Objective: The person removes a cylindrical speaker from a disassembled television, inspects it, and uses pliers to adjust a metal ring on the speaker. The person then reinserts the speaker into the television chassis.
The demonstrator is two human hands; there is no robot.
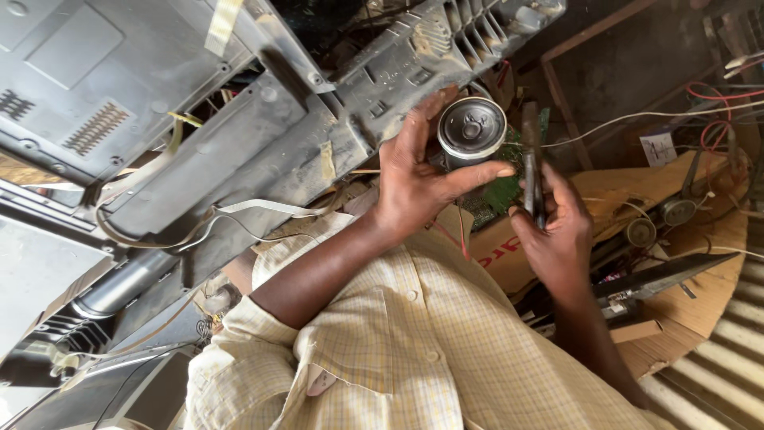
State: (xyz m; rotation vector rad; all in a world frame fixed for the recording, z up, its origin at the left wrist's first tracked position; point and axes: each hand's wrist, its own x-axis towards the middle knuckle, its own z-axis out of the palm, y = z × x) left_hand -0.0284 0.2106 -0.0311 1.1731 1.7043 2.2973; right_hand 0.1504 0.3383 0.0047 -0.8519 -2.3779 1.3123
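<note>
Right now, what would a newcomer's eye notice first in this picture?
At the centre, the left hand holds a small round speaker, its metal back facing the camera. Beside it, the right hand grips a dark slim tool. A large grey plastic casing with loose wires fills the upper left.

Circuit board (503, 191) mostly hidden behind left hand (422, 179) & speaker (472, 130).

Speaker (472, 130): shiny grey metal. Casing (263, 151): dusty matt grey plastic. Shirt (414, 350): soft woven cloth. Tool (532, 163): dark, probably metal.
</note>
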